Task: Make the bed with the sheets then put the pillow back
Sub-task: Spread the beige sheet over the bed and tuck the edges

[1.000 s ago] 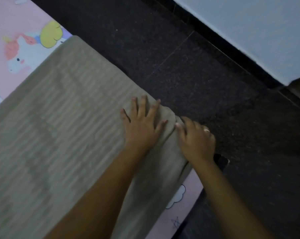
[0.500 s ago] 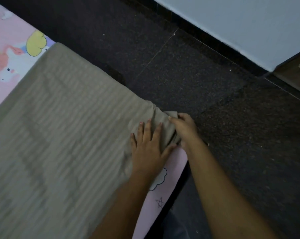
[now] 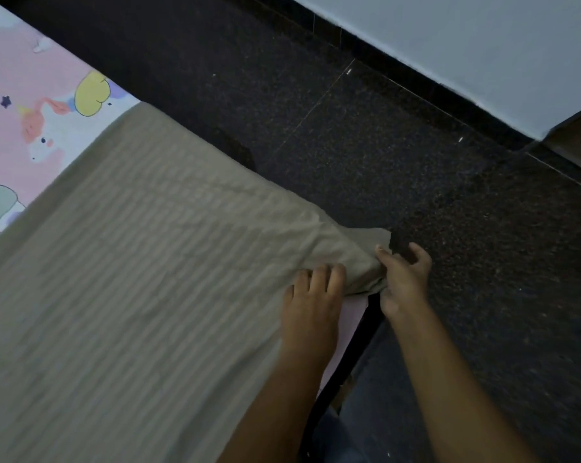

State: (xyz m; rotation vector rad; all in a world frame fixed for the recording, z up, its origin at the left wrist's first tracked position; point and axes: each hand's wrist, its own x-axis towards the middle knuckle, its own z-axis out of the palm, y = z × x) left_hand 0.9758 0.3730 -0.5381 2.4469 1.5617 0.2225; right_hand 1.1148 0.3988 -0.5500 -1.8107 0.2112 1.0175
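Beige sheet [image 3: 132, 279] lay over most of the unicorn-print mattress [image 3: 31, 95]; far-left part uncovered. At the near right corner we saw the left hand [image 3: 310, 305] curled into the cloth and the right hand [image 3: 404, 284] pinching the sheet's corner. Tucking unfinished, we judged; no pillow in view.

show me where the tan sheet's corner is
Head view, right of centre: the sheet corner pokes out over the dark floor, just above the right hand.
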